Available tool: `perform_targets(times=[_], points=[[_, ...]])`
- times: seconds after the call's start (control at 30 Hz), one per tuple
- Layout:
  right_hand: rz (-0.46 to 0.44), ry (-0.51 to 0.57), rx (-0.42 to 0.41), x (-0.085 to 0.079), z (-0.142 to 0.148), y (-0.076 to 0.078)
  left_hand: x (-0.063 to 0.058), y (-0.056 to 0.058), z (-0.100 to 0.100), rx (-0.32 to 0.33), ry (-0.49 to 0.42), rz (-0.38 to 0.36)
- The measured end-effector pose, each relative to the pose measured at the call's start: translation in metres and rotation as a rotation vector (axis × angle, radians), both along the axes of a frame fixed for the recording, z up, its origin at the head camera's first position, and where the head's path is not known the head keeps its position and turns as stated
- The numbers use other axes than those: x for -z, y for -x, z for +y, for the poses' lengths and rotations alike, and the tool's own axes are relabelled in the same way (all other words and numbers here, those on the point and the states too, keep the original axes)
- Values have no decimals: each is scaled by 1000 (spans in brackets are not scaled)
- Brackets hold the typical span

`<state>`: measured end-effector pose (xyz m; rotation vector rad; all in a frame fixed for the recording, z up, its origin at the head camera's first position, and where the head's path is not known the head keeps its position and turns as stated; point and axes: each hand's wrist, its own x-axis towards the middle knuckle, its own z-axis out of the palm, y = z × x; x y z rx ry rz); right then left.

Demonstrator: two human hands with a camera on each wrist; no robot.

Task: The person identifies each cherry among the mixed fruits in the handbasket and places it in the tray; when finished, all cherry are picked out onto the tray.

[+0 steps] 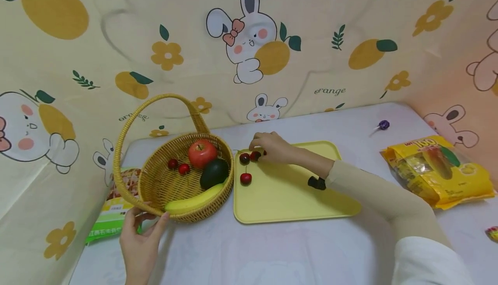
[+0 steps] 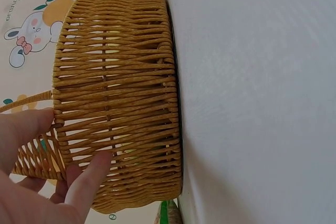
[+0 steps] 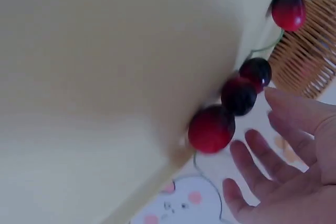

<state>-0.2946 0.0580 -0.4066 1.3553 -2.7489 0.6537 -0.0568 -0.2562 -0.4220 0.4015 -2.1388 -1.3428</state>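
Note:
My left hand (image 1: 141, 237) grips the near-left rim of a wicker basket (image 1: 212, 207) at the foot of its handle; in the left wrist view the thumb and fingers (image 2: 92, 182) are on either side of the rim. Inside the basket lie two cherries (image 1: 184, 168), a red apple (image 1: 202, 153), a dark green avocado (image 1: 214, 174) and a banana (image 1: 194, 202). Over the yellow tray's (image 1: 288, 198) far left corner, my right hand (image 1: 277, 148) reaches beside several dark red cherries (image 3: 211, 129). Its fingers are spread and loosely bent, pinching nothing in the right wrist view.
A yellow snack bag (image 1: 439, 170) lies right of the tray, with a purple-wrapped lollipop (image 1: 384, 125) behind it. Behind the basket's left side is a green and yellow package (image 1: 113, 211). A small colourful wrapper (image 1: 492, 233) sits at the right edge. Patterned cloth hangs behind the table.

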Motion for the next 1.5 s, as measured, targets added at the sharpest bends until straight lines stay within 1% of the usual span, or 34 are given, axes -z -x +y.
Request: perform_targets(times=[0.07, 0.17, 0.3, 0.47, 0.53, 0.6, 0.67, 0.7, 0.73, 0.8, 0.87, 0.93, 1.0, 1.07, 1.17, 1.23, 1.33, 1.37, 1.43, 1.5], points=[[-27, -3, -44, 2, -5, 3, 0, 0, 0, -3, -2, -11], [-56, -3, -45, 7, -9, 4, 2, -1, -1, -4, 2, -19], [-57, -9, 10, 9, -9, 3, 2, 0, -1, 1, 7, -7], [-53, -65, 73, 6, -10, 4, 1, 0, 0, 8, 3, 3], [-35, -85, 96, 1, -13, 5, 0, 0, 0, 8, 3, 1], [-11, -79, 113, -7, -17, 6, 0, -1, -1, 11, 3, 1], [16, -38, 120, -21, -24, 7, -1, -1, -1, 8, 4, 0], [27, 0, 109, -28, -29, 7, -1, -2, -1, 6, 5, 0], [35, 42, 95, -36, -35, 8, -1, -2, -2, 2, 6, -1], [25, 130, 48, -53, -51, 8, -1, -3, -3, -3, 10, -6], [-14, 194, -21, -68, -73, 7, -1, -3, -5, -10, 13, -16], [-72, 215, -108, -79, -98, 6, -1, -4, -6, -14, 15, -21], [-149, 192, -201, -85, -125, 4, -1, -4, -6, -16, 15, -24], [-224, 143, -287, -86, -152, 1, -1, -3, -6, -17, 13, -17], [-301, 50, -365, -82, -188, -5, -1, -2, -4, -12, 12, -5], [-323, 4, -392, -78, -207, -9, -1, -2, -3, -9, 14, 2], [-364, -35, -380, -71, -229, -14, -1, -1, -3, -1, 19, 12], [-384, -44, -370, -69, -234, -14, 0, -1, -3, 5, 15, 18], [-433, -60, -320, -65, -243, -15, 1, 0, -3, 14, 18, 26], [-459, -83, -270, -60, -249, -15, 2, 0, -3, 27, 6, 43]])
